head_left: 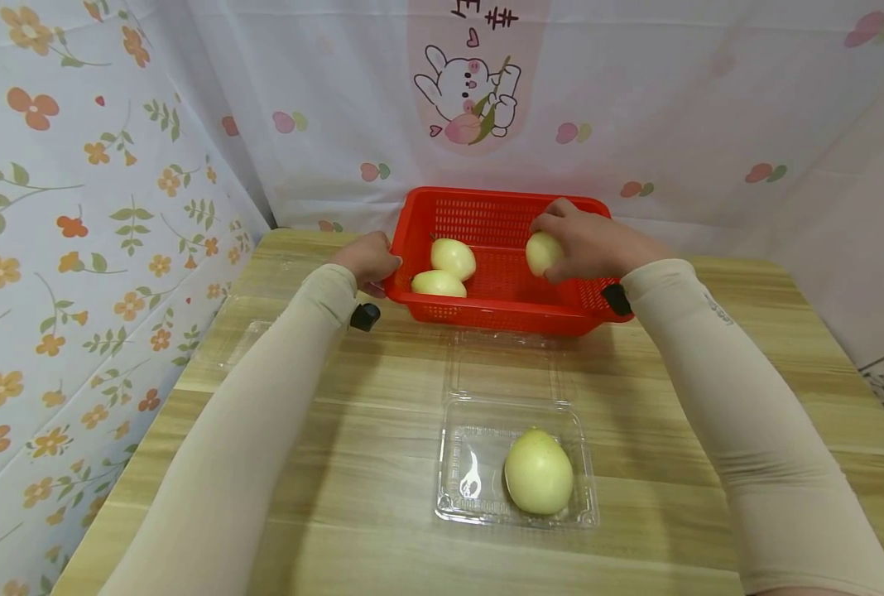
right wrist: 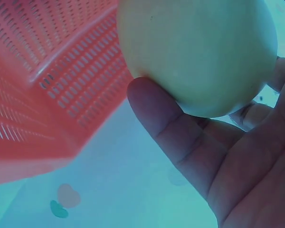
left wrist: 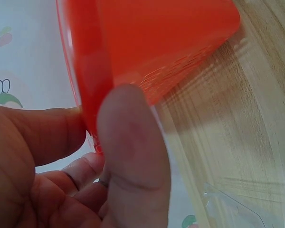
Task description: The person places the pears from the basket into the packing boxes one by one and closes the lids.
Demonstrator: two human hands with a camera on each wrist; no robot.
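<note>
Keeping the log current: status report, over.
Left hand grips red basket; right hand holds pale fruit. Another fruit sits in open clear container. Nothing visibly in the way.

Indoor table corner, screened with cloth and homely in look, the type of building not showing. A wood-grain table (head_left: 382,480) is standing against two white hangings: orange-flowered fabric (head_left: 47,273) is covering the left side, and a sheet (head_left: 323,74) bearing a cartoon rabbit (head_left: 460,87) is hanging behind the far edge.
</note>
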